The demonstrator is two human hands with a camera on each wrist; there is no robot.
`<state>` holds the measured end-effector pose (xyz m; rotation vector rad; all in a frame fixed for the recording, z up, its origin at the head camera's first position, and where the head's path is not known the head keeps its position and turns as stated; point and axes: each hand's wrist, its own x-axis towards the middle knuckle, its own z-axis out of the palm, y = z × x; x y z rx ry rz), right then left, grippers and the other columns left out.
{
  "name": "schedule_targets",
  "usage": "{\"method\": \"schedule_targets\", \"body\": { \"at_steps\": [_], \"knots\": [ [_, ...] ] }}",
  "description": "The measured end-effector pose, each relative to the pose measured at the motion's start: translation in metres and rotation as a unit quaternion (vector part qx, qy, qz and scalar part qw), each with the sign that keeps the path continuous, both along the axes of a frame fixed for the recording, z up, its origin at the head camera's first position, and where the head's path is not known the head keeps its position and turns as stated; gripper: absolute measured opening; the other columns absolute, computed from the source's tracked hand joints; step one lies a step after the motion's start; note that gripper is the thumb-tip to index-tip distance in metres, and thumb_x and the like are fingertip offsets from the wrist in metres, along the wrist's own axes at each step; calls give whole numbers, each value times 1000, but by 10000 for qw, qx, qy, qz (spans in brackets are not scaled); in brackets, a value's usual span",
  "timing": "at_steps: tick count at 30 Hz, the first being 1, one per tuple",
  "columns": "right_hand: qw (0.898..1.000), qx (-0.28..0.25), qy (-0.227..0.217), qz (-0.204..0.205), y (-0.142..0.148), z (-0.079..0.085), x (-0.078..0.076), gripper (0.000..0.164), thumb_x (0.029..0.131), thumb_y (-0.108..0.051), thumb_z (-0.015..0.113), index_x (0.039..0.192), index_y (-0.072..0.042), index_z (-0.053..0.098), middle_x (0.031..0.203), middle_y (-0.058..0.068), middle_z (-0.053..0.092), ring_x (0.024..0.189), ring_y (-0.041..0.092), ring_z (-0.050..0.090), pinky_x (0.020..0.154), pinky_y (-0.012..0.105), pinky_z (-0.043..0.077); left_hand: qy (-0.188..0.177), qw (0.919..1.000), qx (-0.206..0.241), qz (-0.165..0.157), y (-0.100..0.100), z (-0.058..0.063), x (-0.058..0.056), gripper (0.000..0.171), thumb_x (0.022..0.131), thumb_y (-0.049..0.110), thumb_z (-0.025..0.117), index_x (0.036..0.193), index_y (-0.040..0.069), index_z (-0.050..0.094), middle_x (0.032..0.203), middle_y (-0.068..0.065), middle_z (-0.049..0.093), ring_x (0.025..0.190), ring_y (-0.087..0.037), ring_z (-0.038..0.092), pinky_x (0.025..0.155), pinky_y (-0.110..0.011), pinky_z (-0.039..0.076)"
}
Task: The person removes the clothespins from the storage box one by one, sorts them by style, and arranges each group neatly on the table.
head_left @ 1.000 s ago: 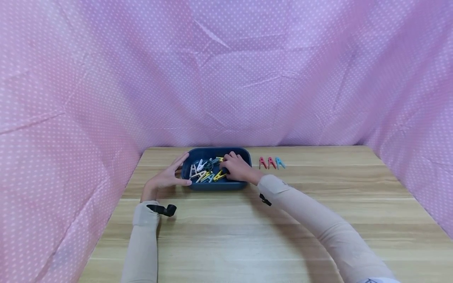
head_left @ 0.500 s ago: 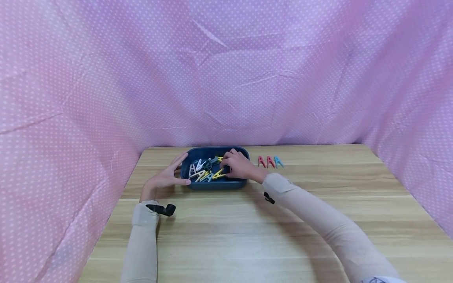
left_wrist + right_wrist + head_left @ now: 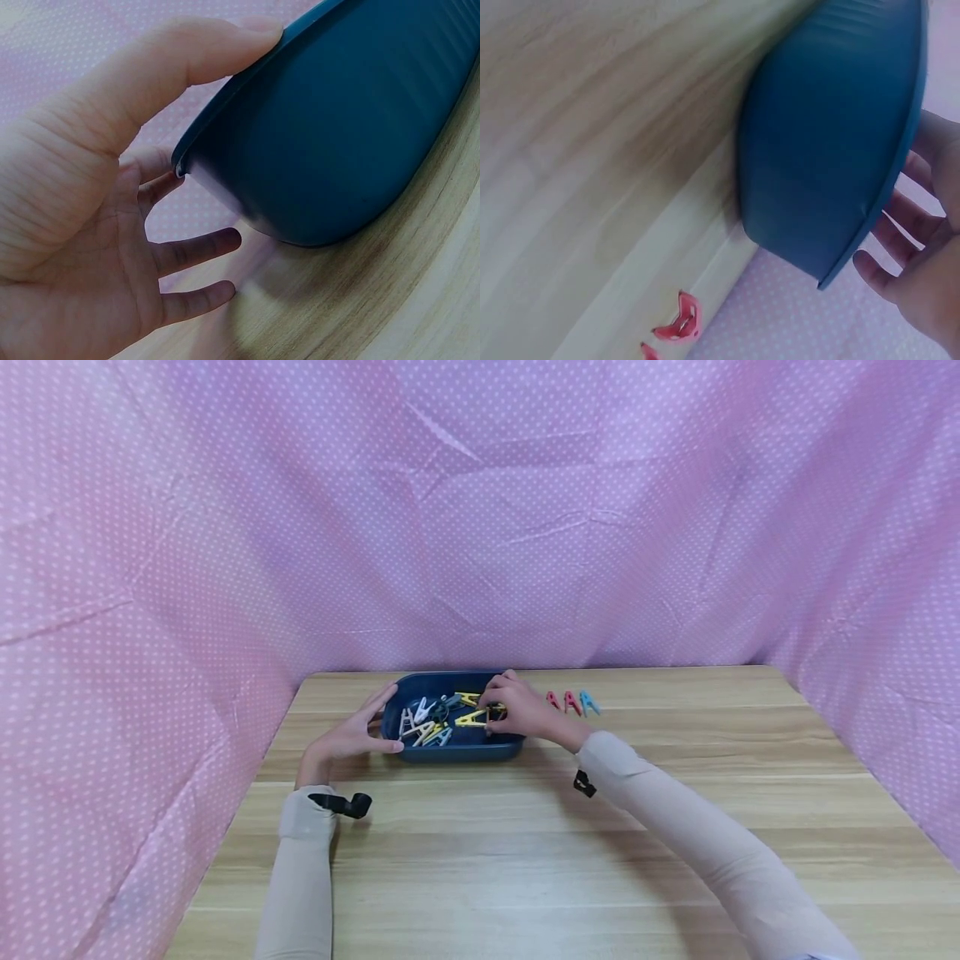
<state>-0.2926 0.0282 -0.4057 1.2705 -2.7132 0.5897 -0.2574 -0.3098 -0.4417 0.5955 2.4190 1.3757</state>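
A dark blue plastic basin (image 3: 457, 754) holds several clothespins in yellow, white, beige and pale blue. My left hand (image 3: 348, 737) is spread around its left end. In the left wrist view, the thumb of the left hand (image 3: 97, 187) rests on the rim while the other fingers extend behind it. My right hand (image 3: 521, 706) reaches over the right end, fingers bent down inside. A yellow clothespin (image 3: 470, 719) lies by those fingertips. The basin wall hides the fingertips of the right hand (image 3: 930, 247) in the right wrist view, so any grip is unclear.
To the right of the basin, two red clothespins (image 3: 572, 702) and a blue clothespin (image 3: 589, 702) lie in a row on the wooden table (image 3: 480, 860). A pink dotted cloth (image 3: 480, 527) hangs behind the table.
My right hand has shifted right within the basin, toward its right end. The yellow clothespin by its fingers has turned from slanted to nearly level. The left hand keeps its place.
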Motion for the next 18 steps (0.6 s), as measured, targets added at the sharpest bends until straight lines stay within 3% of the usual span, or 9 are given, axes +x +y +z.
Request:
{"method": "schedule_targets", "body": {
  "at_steps": [7,18],
  "knots": [
    [9996,-132,-36,-258,18,2,2,27,78,-30,76,96,-11,70,111,5,60,103,21,44,89,38,42,124,9999,-68,11,-2,-4,-2,102,80,25,76,152,29,4,158,7,-8,143,-33,13,111,-55,23],
    [9969,-492,211,-576,47,4,6,26,76,-28,79,93,-12,67,110,3,59,104,20,45,89,39,44,126,9999,-47,-8,0,0,1,104,79,25,76,152,25,3,158,5,-8,142,-35,13,110,-57,23]
  ]
}}
